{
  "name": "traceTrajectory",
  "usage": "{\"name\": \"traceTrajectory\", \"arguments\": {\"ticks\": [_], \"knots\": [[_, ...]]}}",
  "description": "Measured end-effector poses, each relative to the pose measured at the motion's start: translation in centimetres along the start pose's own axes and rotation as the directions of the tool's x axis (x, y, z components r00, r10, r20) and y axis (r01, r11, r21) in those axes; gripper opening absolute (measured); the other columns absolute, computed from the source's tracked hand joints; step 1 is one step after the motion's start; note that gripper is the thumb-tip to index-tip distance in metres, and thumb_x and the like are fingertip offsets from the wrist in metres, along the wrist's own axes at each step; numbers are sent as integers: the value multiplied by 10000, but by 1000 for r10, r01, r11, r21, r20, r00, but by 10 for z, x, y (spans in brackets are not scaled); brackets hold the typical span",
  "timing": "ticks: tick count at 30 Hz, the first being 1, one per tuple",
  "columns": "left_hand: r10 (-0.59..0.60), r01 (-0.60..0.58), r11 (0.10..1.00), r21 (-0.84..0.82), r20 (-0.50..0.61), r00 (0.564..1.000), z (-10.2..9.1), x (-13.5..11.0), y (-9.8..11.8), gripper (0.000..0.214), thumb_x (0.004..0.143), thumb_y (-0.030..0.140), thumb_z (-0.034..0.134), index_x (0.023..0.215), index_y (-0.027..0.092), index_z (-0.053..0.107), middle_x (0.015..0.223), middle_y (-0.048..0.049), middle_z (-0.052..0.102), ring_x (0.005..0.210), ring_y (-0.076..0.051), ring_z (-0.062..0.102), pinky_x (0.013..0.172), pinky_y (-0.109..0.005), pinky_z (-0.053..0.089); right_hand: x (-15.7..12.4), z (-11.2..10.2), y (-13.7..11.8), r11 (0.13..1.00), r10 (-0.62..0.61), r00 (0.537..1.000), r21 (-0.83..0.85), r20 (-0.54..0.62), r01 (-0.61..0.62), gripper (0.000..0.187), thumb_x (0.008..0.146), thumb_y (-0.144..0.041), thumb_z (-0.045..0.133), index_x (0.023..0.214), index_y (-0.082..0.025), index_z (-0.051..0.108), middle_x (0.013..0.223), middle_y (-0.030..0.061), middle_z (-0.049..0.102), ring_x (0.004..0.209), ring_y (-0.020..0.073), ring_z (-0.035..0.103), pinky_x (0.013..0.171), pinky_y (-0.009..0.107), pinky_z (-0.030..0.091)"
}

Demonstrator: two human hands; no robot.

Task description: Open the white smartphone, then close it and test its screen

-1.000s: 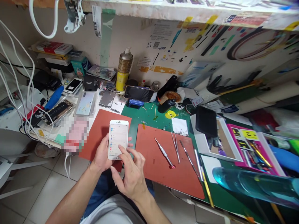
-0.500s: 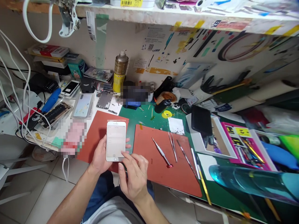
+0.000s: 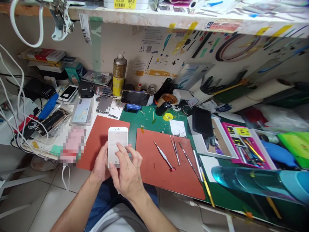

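A white smartphone (image 3: 117, 138) with a lit, pale screen is held upright in my left hand (image 3: 100, 162), whose fingers wrap its left edge and back. My right hand (image 3: 129, 167) lies over the lower right of the phone with its fingers spread. Its index fingertip is on or just above the screen, and its thumb is by the bottom left corner. The lower right part of the phone is hidden behind this hand. To the right, a silver screwdriver (image 3: 164, 157) with a red end, tweezers (image 3: 175, 149) and a thin metal pick (image 3: 189, 159) rest on the red-brown mat (image 3: 154, 180).
A dark-screened phone (image 3: 135, 97) stands on a blue holder at the back, near a spray can (image 3: 119, 74). On the left lie an opened phone (image 3: 53, 120) and white cables (image 3: 20, 87). A blue bottle (image 3: 251, 178) and a pink tool tray (image 3: 241, 146) occupy the right.
My right hand has moved left and up over the phone's screen, its fingers more stretched out. The view has shifted slightly. My left hand still holds the phone.
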State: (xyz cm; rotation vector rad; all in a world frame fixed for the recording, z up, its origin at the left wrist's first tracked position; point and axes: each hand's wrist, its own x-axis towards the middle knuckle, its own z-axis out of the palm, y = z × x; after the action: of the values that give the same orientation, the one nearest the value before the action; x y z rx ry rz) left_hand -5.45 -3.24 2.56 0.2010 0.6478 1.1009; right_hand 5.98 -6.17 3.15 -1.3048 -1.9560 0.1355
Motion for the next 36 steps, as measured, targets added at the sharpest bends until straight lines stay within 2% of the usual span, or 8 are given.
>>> {"name": "traceTrajectory", "arguments": {"ticks": [4, 7, 10, 14, 21, 27, 34, 36], "knots": [[-87, 88, 996, -12, 79, 993, -1, -3, 2, 624, 1025, 506, 413, 1467, 85, 540, 1302, -170, 699, 1302, -321, 602, 1180, -457, 358, 1, 3, -7, 999, -41, 999, 14, 36, 40, 267, 968, -312, 535, 1190, -183, 611, 1447, 101, 594, 1283, 309, 468, 1055, 489, 357], [-107, 108, 994, -15, 96, 990, -1, -4, 3, 649, 1025, 518, 402, 1467, 60, 534, 1316, -186, 687, 1309, -328, 596, 1188, -461, 343, 2, 4, -10, 999, -42, 999, 22, 32, 41, 264, 978, -303, 530, 1193, -171, 606, 1444, 94, 600, 1270, 303, 476, 1060, 488, 337], [-104, 106, 994, -11, 84, 991, 1, -4, 3, 641, 1028, 507, 407, 1482, 68, 517, 1328, -183, 681, 1307, -325, 597, 1191, -458, 338, 2, 3, -9, 999, -39, 999, 37, 23, 38, 242, 982, -297, 530, 1176, -173, 605, 1454, 90, 592, 1265, 303, 474, 1052, 486, 337], [-41, 42, 999, -14, 25, 999, 3, -3, 3, 588, 1026, 456, 442, 1502, 116, 503, 1314, -155, 696, 1281, -313, 620, 1178, -447, 359, -1, 1, -4, 1000, -8, 1000, 28, 3, 8, 225, 978, -284, 531, 1158, -170, 600, 1450, 110, 592, 1257, 311, 478, 1033, 483, 354], [-1, -1, 999, -39, -45, 999, 3, 3, 0, 564, 1022, 429, 459, 1492, 123, 517, 1291, -149, 709, 1246, -312, 647, 1143, -438, 413, -7, -5, 8, 999, 36, 999, -10, -29, -36, 278, 969, -265, 542, 1228, -168, 573, 1393, 135, 626, 1299, 334, 472, 1027, 499, 357], [-12, 12, 999, -30, 2, 1000, 3, 1, 1, 573, 1022, 442, 454, 1497, 127, 513, 1304, -150, 701, 1253, -319, 641, 1149, -448, 409, -6, -3, 2, 999, 29, 999, -24, -18, -30, 289, 965, -290, 541, 1229, -181, 586, 1429, 134, 600, 1286, 334, 473, 1014, 496, 373], [-129, 132, 991, -28, 85, 988, 4, -5, 4, 654, 1008, 530, 421, 1474, 84, 532, 1296, -182, 699, 1269, -337, 625, 1160, -473, 382, 0, 4, -13, 1000, -24, 1000, 3, 20, 24, 290, 968, -328, 551, 1210, -183, 615, 1454, 92, 592, 1275, 309, 481, 1051, 484, 353], [-124, 127, 991, -33, 81, 989, 6, -6, 4, 663, 1006, 535, 418, 1470, 76, 534, 1290, -189, 700, 1264, -343, 627, 1158, -484, 382, 1, 4, -14, 1000, -26, 999, -1, 24, 26, 304, 967, -334, 555, 1227, -186, 613, 1447, 90, 598, 1280, 306, 479, 1058, 484, 354]]}}
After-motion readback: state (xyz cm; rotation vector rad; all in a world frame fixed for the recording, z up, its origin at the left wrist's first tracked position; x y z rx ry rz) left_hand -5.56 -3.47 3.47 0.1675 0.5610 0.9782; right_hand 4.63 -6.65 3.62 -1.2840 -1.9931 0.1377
